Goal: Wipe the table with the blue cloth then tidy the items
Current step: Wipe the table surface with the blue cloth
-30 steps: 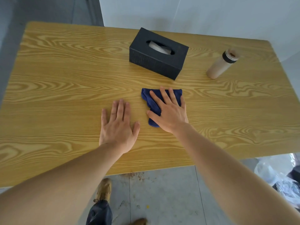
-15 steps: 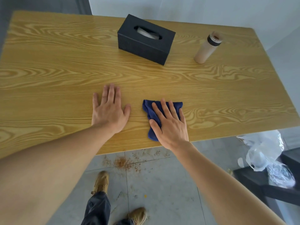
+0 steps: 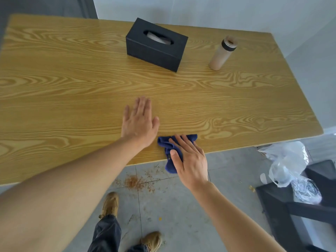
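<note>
The blue cloth (image 3: 164, 142) lies crumpled at the near edge of the wooden table (image 3: 72, 88), and part of it hangs over the edge. My right hand (image 3: 190, 160) lies on top of the cloth with the fingers pressing down and the thumb around its side. My left hand (image 3: 139, 124) rests flat on the table just left of the cloth, fingers together, holding nothing. A black tissue box (image 3: 156, 50) stands at the back middle. A beige bottle with a black band (image 3: 221, 53) stands to its right.
Brown crumbs (image 3: 133, 181) are scattered on the grey floor below the table edge, by my shoes (image 3: 110, 204). A clear plastic bag (image 3: 287, 166) lies on a dark low piece of furniture (image 3: 291, 208) at the right. A white wall runs behind the table.
My right hand has dragged the cloth toward me, from the table's middle to its near edge, where it now overhangs. My left hand stayed flat beside it. Crumbs now show on the floor.
</note>
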